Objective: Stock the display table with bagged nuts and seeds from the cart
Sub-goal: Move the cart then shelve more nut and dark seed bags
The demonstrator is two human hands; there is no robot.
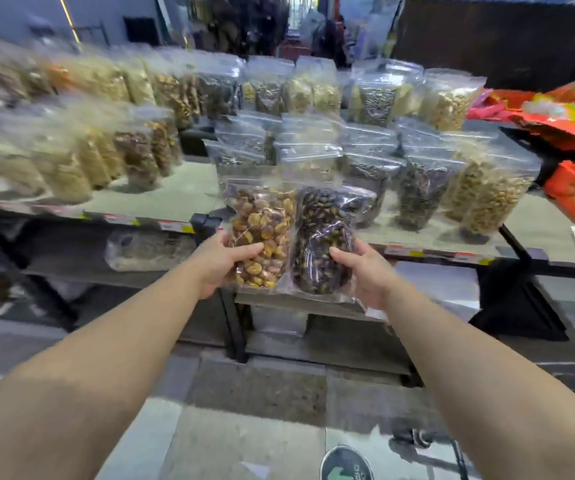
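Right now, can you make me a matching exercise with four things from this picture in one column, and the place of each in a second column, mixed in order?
Things:
1. bag of golden-brown nuts
2. bag of dark seeds
3. red-orange packets
4. bag of pale grain

Places:
A. on the lower shelf, under the left table
B. in the grip of the right hand
C. at the right edge of the view, on a dark surface
D. in the grip of the left hand

Pairs: 1-D, 2-B, 3-C, 4-A
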